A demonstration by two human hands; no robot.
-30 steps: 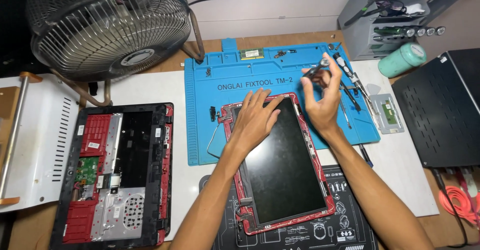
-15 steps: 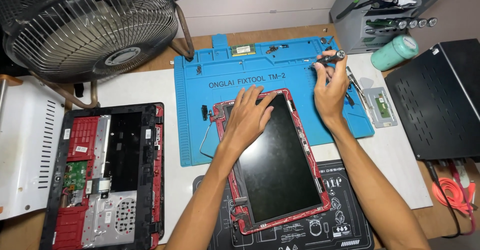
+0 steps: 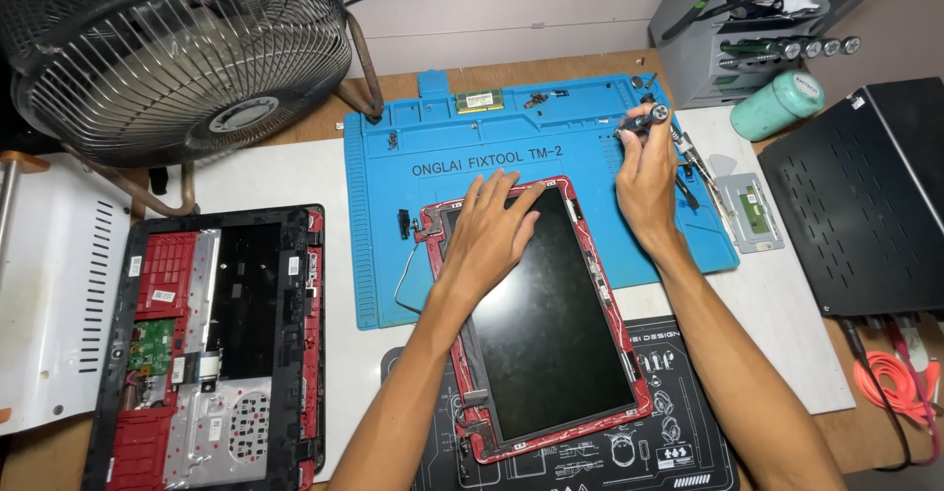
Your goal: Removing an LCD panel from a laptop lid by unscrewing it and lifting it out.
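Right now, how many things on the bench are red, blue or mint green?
Red: 2, the screen frame under the left hand and the open laptop base.
Blue: 1, the repair mat.
Mint green: 1, the canister.
Total: 4

Single head-worn view, looking steeply down and forward over a workbench from just above the person's arms. Both forearms enter from the bottom edge; the left hand [image 3: 489, 238] and right hand [image 3: 644, 178] sit near centre. The blue mat [image 3: 393, 275] fills mid-frame, a fan [image 3: 177, 54] the upper left, the wall the top edge.
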